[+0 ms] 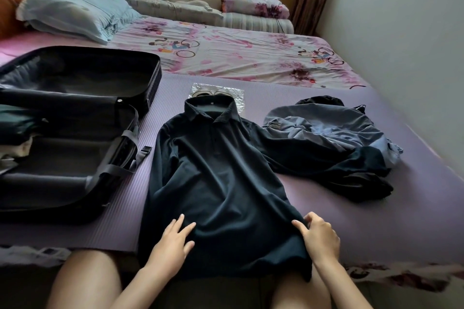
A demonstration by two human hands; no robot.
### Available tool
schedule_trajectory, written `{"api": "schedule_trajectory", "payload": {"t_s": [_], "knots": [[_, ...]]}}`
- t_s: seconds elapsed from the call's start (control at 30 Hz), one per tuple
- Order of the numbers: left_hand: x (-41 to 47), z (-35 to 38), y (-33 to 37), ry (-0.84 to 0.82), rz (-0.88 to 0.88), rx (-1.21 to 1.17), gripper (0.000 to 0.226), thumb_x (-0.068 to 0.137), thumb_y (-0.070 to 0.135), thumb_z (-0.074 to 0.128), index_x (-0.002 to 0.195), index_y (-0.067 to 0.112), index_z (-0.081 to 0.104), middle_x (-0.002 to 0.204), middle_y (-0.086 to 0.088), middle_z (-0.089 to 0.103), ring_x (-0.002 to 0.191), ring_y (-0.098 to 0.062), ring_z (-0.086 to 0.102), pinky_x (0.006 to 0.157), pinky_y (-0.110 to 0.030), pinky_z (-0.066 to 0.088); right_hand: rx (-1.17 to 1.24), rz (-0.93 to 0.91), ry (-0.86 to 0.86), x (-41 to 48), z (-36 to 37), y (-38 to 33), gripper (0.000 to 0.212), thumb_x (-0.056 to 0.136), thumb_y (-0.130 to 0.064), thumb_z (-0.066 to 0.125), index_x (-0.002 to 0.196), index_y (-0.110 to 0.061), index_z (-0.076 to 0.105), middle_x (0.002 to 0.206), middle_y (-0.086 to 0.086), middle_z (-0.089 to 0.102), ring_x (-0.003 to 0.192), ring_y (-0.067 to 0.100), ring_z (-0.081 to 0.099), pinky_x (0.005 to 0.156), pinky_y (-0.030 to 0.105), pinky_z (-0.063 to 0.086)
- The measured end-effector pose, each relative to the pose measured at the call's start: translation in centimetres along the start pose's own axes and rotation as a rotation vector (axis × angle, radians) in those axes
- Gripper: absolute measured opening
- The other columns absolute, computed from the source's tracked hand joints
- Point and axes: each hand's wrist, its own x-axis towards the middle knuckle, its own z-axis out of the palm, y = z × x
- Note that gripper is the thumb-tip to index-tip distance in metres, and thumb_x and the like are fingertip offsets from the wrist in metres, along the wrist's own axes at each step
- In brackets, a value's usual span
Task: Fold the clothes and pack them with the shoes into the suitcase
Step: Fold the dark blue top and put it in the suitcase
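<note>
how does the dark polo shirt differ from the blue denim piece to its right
The dark polo shirt is spread flat; the blue denim piece lies crumpled in a heap. The polo shirt is near black, the denim piece faded blue. The left hand presses the polo shirt and the right hand grips its hem; no hand touches the denim piece. Both lie on the purple mat.

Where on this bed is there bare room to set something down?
Bare mat lies right of the shirt, in front of the clothes pile; the flowered sheet behind is also free. Between suitcase and shirt only a narrow strip is bare, with a strap buckle on it.
</note>
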Motion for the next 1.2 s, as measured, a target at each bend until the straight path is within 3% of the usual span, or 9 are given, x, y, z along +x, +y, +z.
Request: {"api": "schedule_trajectory", "payload": {"t_s": [0.1,0.17,0.3,0.4,0.5,0.7,0.97,1.1,1.2], "knots": [[-0.1,-0.5,0.1,0.058,-0.043,-0.041,0.047,0.099,0.036,0.041,0.145,0.028,0.032,0.157,0.007,0.013,0.144,-0.010,0.013,0.103,-0.021,0.034,-0.119,-0.033,-0.006,0.0,0.3,-0.3,0.040,0.086,-0.046,0.062,0.115,-0.022,0.051,0.110,0.000,0.065,0.104,0.022,0.060,0.072,0.031,0.042],[0.0,-1.1,0.1,0.213,-0.073,-0.130,0.039,0.098,0.029,0.045,0.137,0.025,0.046,0.149,0.007,0.035,0.136,-0.010,0.034,0.099,-0.023,0.038,-0.135,-0.115,0.058,0.1,0.8,-0.6,0.050,0.085,-0.039,0.066,0.128,-0.021,0.048,0.121,-0.003,0.058,0.114,0.017,0.051,0.087,0.029,0.044],[1.2,-3.1,-0.8,0.532,-0.058,-0.219,0.029,0.091,0.012,0.055,0.119,0.018,0.062,0.123,0.003,0.059,0.113,-0.016,0.054,0.088,-0.030,0.046,0.021,-0.325,0.057,0.0,1.9,-3.7,0.036,0.084,-0.021,0.068,0.119,-0.018,0.060,0.115,-0.001,0.062,0.113,0.020,0.051,0.094,0.032,0.043],[3.1,-5.0,-1.5,0.621,-0.093,-0.249,0.030,0.087,0.006,0.061,0.116,0.011,0.063,0.117,-0.005,0.061,0.107,-0.024,0.054,0.087,-0.035,0.045,0.055,-0.450,-0.057,-0.4,3.0,-7.4,0.037,0.090,-0.024,0.060,0.127,-0.019,0.056,0.128,-0.004,0.057,0.124,0.015,0.047,0.104,0.027,0.035],[5.4,-6.5,-2.1,0.654,-0.103,-0.212,0.035,0.086,0.013,0.064,0.121,0.011,0.060,0.120,-0.007,0.059,0.109,-0.026,0.052,0.089,-0.037,0.044,0.011,-0.536,-0.178,-0.4,4.4,-10.9,0.049,0.095,-0.030,0.052,0.142,-0.023,0.041,0.150,-0.007,0.035,0.138,0.008,0.031,0.111,0.021,0.020],[10.0,-7.7,-1.5,0.388,-0.256,-0.239,0.049,0.090,0.045,0.055,0.131,0.020,0.048,0.122,0.000,0.059,0.112,-0.021,0.056,0.086,-0.034,0.044,0.002,-0.635,-0.256,0.4,6.6,-16.2,0.052,0.097,-0.032,0.048,0.146,-0.026,0.033,0.155,-0.009,0.026,0.143,0.007,0.021,0.114,0.020,0.014],[8.7,-8.8,-5.2,0.662,-0.273,-0.231,0.007,0.086,0.022,0.064,0.090,0.016,0.065,0.093,-0.004,0.064,0.085,-0.028,0.063,0.068,-0.035,0.045,-0.204,-0.704,-0.339,2.4,9.3,-17.4,0.058,0.100,-0.036,0.039,0.151,-0.024,0.015,0.160,-0.003,0.008,0.147,0.015,0.006,0.118,0.030,0.010],[7.9,-7.8,-6.0,0.616,-0.269,-0.235,0.013,0.086,0.024,0.064,0.096,0.015,0.062,0.097,-0.005,0.058,0.094,-0.026,0.057,0.076,-0.037,0.044,-0.285,-0.727,-0.341,2.3,9.8,-17.6,0.056,0.100,-0.038,0.038,0.151,-0.023,0.019,0.160,-0.001,0.009,0.147,0.017,0.008,0.118,0.033,0.007],[8.2,-7.4,-5.6,0.667,-0.288,-0.365,0.016,0.091,0.019,0.057,0.104,0.012,0.062,0.104,-0.008,0.058,0.097,-0.029,0.056,0.081,-0.037,0.042,-0.210,-0.735,-0.285,2.8,8.9,-19.2,0.047,0.099,-0.036,0.042,0.143,-0.023,0.038,0.157,0.002,0.022,0.142,0.017,0.025,0.116,0.029,0.014]]}}
